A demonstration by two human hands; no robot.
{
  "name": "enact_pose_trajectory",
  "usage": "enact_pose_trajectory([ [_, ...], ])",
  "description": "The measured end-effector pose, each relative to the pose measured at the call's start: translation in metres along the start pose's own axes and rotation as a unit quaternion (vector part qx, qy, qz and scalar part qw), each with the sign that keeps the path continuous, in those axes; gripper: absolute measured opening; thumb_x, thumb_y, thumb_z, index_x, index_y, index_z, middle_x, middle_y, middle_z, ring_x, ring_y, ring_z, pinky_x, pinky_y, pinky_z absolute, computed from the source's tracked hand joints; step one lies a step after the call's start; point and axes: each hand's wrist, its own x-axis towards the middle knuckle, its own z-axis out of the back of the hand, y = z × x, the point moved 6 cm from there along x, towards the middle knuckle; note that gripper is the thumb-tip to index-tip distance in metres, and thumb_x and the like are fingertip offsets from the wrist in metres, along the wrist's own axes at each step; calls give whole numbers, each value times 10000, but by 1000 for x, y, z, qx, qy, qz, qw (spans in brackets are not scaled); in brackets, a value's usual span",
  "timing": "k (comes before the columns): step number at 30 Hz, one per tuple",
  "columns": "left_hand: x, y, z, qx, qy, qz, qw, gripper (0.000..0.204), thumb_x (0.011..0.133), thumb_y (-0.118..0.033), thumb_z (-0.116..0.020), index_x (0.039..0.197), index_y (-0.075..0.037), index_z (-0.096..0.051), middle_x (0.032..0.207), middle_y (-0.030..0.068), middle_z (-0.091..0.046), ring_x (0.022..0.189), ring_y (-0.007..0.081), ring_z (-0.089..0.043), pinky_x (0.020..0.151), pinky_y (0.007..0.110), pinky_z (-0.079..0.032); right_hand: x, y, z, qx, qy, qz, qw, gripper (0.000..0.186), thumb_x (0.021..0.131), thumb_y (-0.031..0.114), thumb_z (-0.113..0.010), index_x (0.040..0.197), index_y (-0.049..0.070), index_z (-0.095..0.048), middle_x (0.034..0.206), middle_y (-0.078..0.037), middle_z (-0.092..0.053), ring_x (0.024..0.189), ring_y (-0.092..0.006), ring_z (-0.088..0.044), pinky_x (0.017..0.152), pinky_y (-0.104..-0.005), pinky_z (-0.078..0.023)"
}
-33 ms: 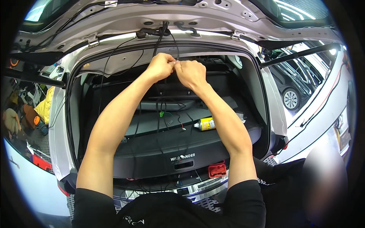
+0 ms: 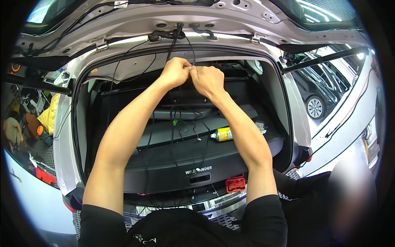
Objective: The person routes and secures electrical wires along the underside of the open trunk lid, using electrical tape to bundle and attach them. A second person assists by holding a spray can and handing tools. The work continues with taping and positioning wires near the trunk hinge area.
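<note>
At the top of the open trunk opening, my left hand and my right hand meet fingertip to fingertip, both pinched on a thin black cable. The cable hangs from a black wiring bundle on the raised silver tailgate. What lies between my fingertips is small and mostly hidden. Thicker black cables run down behind my hands over the dark cargo cover, where a small green connector and loose wires lie.
A yellow spray can and a red plastic case are in the trunk area. Black struts flank the opening. A dark car stands at right, a person in dark clothing at lower right, another person at far left.
Both my hands and forearms have shifted very slightly to the right, still pinched together on the cable. The rest looks the same.
</note>
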Motion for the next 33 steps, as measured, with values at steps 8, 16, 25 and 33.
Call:
enact_pose_trajectory([
  [8, 14, 30, -1, 74, -120, -44, 989, 230, 993, -193, -684, 1067, 3, -781, 949, 227, -779, 948, 384, -770, 860, 457, -590, -51, 66, 53, 120, -170, 163, 965, 281, 884, 225, -705, 637, 109, -639, 667, -88, -674, 637, -329, -643, 577, -458, -538],
  [16, -19, -15, -8, 239, -147, -167, 945, 313, 1090, -267, -576, 993, 28, -608, 850, 278, -731, 826, 500, -723, 756, 587, -579, -217, -57, 17, 63, 21, -95, 993, 309, 1032, 257, -640, 833, 20, -662, 826, -187, -669, 820, -406, -635, 749, -521, -500],
  [25, -30, -15, 1, -31, -30, -44, 998, 364, 1131, -256, -494, 942, 26, -627, 728, 157, -719, 621, 292, -736, 628, 411, -619, -344, -61, -19, 87, 49, -69, 993, 156, 955, 116, -712, 1061, 3, -707, 1147, -182, -718, 1195, -424, -638, 1082, -532, -463],
  [33, -22, -4, 11, 43, 36, 12, 998, 367, 1053, -238, -576, 874, 63, -687, 780, 168, -756, 681, 237, -770, 670, 383, -614, -327, -75, -32, 104, 109, -116, 982, 204, 949, 153, -727, 1097, 12, -721, 1172, -184, -722, 1209, -408, -645, 1086, -522, -460],
])
